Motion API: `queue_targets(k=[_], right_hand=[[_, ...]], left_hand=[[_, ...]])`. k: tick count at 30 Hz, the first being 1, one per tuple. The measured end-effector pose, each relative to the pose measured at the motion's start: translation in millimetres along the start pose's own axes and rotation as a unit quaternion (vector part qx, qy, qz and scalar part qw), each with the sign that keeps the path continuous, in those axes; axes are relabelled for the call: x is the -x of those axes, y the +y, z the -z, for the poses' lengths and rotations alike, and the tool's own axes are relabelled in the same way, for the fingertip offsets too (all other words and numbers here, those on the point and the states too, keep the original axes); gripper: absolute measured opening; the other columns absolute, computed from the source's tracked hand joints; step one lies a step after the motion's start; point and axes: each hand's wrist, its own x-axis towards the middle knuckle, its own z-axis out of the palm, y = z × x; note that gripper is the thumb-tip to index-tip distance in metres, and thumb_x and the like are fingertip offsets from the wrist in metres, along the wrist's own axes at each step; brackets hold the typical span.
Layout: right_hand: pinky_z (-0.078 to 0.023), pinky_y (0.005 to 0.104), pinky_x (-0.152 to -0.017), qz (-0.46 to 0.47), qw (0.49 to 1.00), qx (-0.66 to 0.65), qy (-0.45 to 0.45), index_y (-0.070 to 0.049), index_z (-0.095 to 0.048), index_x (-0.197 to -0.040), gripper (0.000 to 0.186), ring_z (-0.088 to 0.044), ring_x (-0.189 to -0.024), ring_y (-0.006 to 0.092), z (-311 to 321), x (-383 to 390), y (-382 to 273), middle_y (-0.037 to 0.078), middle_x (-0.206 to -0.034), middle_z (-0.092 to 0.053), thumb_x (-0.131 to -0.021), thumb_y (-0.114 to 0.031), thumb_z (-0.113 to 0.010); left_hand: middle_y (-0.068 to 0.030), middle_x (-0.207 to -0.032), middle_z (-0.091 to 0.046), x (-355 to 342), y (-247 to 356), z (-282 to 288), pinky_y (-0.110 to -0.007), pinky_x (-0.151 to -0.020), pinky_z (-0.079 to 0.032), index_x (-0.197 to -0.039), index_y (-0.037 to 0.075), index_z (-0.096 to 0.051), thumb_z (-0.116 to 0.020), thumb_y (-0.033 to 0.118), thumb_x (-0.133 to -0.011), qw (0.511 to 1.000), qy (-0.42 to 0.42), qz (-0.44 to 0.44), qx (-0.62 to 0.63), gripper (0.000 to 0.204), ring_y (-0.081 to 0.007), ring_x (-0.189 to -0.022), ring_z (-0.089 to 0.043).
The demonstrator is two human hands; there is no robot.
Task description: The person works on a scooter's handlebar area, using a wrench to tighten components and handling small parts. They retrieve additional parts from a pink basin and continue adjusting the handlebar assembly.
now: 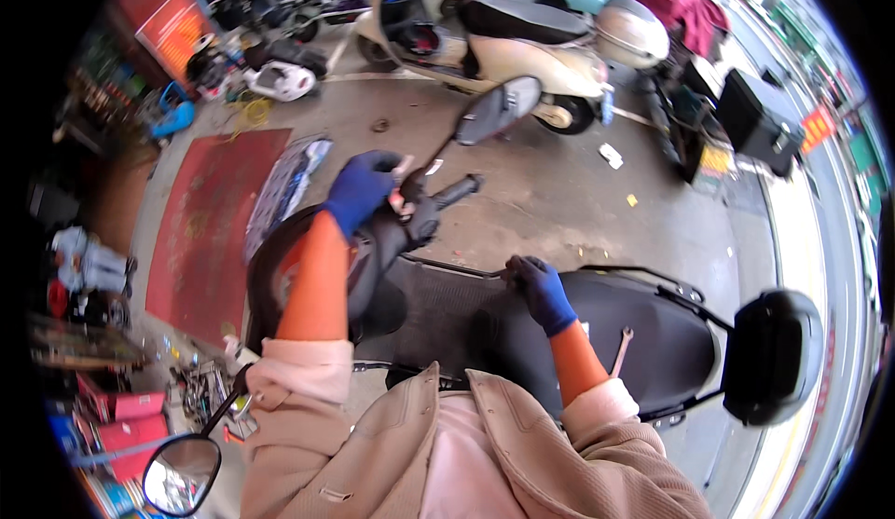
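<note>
A black scooter stands crosswise before me. My left hand, in a blue glove, is closed beside the base of the raised mirror at the handlebar grip. A small pale pinkish piece shows at its fingertips, too blurred to name. My right hand, also blue-gloved with dark fingertips, is closed above the front of the black seat. Whatever its fingers hold, if anything, is hidden. A wrench lies on the seat near my right forearm.
A black top box sits behind the seat. The scooter's other mirror juts out at lower left. A red mat lies on the floor, with scattered tools below it. A cream scooter is parked beyond.
</note>
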Motion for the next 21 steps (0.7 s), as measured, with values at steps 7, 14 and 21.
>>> queue_targets(k=[7,14,21], right_hand=[[-0.051,0.0313,-0.059,0.025,0.910,0.221,0.350,-0.001,-0.065,-0.099,0.027,-0.064,-0.066,0.0181,170.3,134.4,-23.4,0.011,-0.080,-0.068,-0.089,-0.025,-0.066],[-0.052,0.0470,-0.081,-0.096,0.636,0.657,0.393,-0.006,-0.062,-0.092,0.028,-0.066,-0.094,0.0373,211.3,187.2,17.9,0.021,-0.093,-0.068,-0.083,-0.032,-0.065],[-0.051,0.0484,-0.072,-0.014,0.609,0.661,0.438,-0.006,-0.054,-0.092,0.023,-0.065,-0.083,0.0395,208.5,161.1,48.8,0.020,-0.084,-0.065,-0.082,-0.023,-0.066]], left_hand=[[-0.0099,-0.103,-0.067,7.3,-2.6,9.0,-0.029,-0.080,-0.052,-0.119,-0.003,-0.061,-0.063,0.008,-0.089,1.000,0.006,-0.005,0.010,0.032,-0.0151,-0.090,-0.064],[-0.0112,-0.114,-0.065,6.0,6.2,-3.2,-0.029,-0.090,-0.050,-0.125,-0.003,-0.059,-0.061,0.005,-0.089,1.000,-0.019,0.009,0.019,0.037,-0.0177,-0.103,-0.062],[-0.0129,-0.099,-0.071,24.3,44.7,-12.3,-0.031,-0.082,-0.050,-0.112,0.000,-0.067,-0.066,0.024,-0.090,0.969,0.035,-0.093,-0.226,0.033,-0.0187,-0.089,-0.066]])
